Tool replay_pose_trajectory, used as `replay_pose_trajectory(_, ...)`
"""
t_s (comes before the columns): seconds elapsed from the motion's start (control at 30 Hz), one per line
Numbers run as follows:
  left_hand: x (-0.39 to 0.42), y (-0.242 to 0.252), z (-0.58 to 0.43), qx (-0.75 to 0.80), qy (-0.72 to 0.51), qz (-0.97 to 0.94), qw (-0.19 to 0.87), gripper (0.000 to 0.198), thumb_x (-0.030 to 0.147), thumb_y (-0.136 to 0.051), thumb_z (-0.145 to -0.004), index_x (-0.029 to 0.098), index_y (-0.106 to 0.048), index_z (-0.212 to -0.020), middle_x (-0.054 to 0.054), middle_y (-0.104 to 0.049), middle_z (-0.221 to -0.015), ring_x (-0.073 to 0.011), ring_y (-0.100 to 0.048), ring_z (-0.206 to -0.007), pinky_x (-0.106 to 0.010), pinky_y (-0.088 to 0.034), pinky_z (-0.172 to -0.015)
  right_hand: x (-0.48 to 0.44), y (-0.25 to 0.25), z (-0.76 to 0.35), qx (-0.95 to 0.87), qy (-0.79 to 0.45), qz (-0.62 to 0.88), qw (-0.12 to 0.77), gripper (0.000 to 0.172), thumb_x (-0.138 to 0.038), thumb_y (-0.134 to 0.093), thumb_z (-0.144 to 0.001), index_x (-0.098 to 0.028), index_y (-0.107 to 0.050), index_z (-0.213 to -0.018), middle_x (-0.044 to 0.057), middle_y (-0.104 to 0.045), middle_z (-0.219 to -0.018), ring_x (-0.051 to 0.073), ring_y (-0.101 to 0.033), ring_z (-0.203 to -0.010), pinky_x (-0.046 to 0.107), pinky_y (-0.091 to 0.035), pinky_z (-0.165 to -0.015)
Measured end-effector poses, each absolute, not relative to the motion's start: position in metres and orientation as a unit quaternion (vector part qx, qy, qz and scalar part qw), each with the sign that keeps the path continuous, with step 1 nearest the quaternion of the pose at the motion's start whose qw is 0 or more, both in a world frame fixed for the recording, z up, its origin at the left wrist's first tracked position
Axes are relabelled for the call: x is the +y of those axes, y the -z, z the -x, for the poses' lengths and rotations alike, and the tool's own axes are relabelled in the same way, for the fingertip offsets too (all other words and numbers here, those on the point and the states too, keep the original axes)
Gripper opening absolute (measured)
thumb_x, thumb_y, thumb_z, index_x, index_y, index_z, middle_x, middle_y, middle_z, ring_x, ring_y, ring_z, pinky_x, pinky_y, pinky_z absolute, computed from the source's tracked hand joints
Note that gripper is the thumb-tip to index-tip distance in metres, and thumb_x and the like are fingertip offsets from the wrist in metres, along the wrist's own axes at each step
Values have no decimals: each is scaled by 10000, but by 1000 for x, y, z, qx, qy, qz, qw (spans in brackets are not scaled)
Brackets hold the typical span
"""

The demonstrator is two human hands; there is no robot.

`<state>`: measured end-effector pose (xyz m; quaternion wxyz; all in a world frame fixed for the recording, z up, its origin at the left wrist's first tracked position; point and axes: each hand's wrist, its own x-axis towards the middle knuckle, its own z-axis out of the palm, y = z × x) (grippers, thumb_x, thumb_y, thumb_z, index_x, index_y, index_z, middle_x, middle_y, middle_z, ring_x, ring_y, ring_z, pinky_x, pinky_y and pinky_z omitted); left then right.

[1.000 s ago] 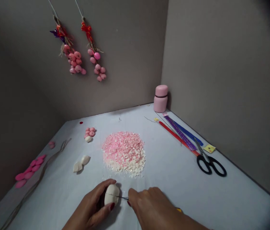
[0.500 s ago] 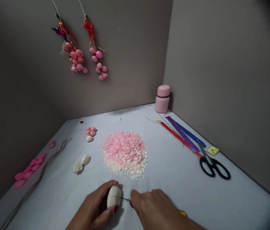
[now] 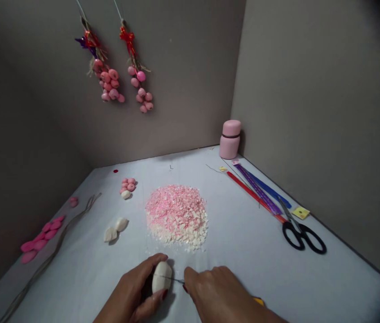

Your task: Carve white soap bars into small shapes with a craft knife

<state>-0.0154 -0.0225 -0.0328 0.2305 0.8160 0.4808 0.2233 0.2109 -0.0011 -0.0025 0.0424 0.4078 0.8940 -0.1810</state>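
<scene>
A white bar of soap [image 3: 162,279] stands on the table between the thumb and fingers of my left hand [image 3: 138,287]. My right hand [image 3: 222,291] is closed round a knife, mostly covered by the fingers. Its thin blade [image 3: 175,280] reaches left and lies across the soap's top, along a dark line there. A yellow end [image 3: 258,300] shows past my right wrist. Just beyond both hands lies a pile of pink and white shavings [image 3: 176,215]. To its left are two smaller white soap pieces [image 3: 115,229].
Pink beads [image 3: 128,184], bright pink pieces [image 3: 43,237] and twine [image 3: 60,242] lie left. On the right are scissors [image 3: 301,233], ribbons [image 3: 257,188] and a pink flask [image 3: 229,140]. Two bead strings [image 3: 109,83] hang on the back wall.
The view has shifted slightly. Both hands keep their hold, and the blade stays across the white soap with no clear movement.
</scene>
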Motion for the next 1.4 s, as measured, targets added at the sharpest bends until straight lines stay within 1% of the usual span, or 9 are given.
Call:
replay_pose_trajectory(0.13,-22,39,14,473,-208,-839,171,573,286,-611,-823,357,-343,-1324,-51,-706,-1189,-238,-705,-1004,-306,-578,-835,-1,-4,-213,892,181,-410,63,350,-54,-579,-586,-182,-613,-909,58,-738,-704,308,-707,-591,303,-250,-380)
replay_pose_trajectory(0.33,-23,45,13,474,-217,-843,132,560,294,-603,-816,327,-365,-1323,-77,-722,-1172,-253,-717,-991,-307,-589,-822,-2,-4,-213,894,176,-409,46,381,-43,-595,-554,-162,-625,-914,74,-735,-709,314,-707,-600,297,-374,-408)
replay_pose_trajectory(0.43,-23,42,10,470,-231,-843,121,558,271,-614,-795,313,-391,-1304,-74,-739,-1139,-249,-734,-945,-304,-599,-798,-2,-5,-212,893,175,-411,50,397,-46,-621,-543,-150,-632,-926,86,-732,-711,315,-708,-607,289,-400,-422)
replay_pose_trajectory(0.63,-22,29,5,467,-219,-851,100,520,200,-629,-769,279,-444,-1249,-72,-763,-1084,-232,-753,-875,-281,-607,-764,-3,-15,-208,888,181,-416,80,378,-10,-608,-592,-135,-640,-948,105,-724,-713,323,-712,-637,295,-449,-444)
replay_pose_trajectory(0.77,-20,28,5,461,-221,-854,96,522,194,-625,-762,279,-441,-1243,-74,-768,-1070,-232,-756,-866,-283,-611,-747,-4,-15,-206,890,179,-414,65,333,-33,-630,-611,-121,-643,-932,110,-710,-677,312,-705,-603,317,-505,-469)
replay_pose_trajectory(0.93,-20,30,6,463,-205,-858,87,529,204,-616,-763,275,-418,-1248,-95,-761,-1087,-245,-751,-886,-303,-611,-749,-4,-12,-204,894,164,-411,75,322,-72,-645,-624,-135,-638,-940,104,-709,-684,280,-702,-594,303,-518,-482)
replay_pose_trajectory(1.17,-22,23,1,459,-227,-854,94,517,170,-600,-752,284,-441,-1231,-70,-769,-1066,-228,-756,-866,-265,-608,-730,-5,-13,-199,896,154,-410,75,243,-49,-625,-644,-135,-637,-872,116,-709,-701,286,-705,-615,322,-528,-501)
replay_pose_trajectory(1.27,-22,23,1,465,-225,-850,102,487,182,-603,-775,293,-452,-1224,-58,-767,-1074,-227,-754,-871,-270,-607,-737,-7,-11,-197,896,151,-414,58,212,-53,-627,-656,-145,-636,-846,110,-710,-697,286,-705,-611,330,-531,-500)
replay_pose_trajectory(1.4,-24,24,5,482,-224,-837,130,475,216,-617,-800,301,-470,-1243,-49,-750,-1123,-235,-738,-926,-277,-596,-778,-9,-11,-197,895,147,-417,52,246,-48,-650,-640,-137,-640,-869,117,-715,-707,295,-706,-621,346,-531,-513)
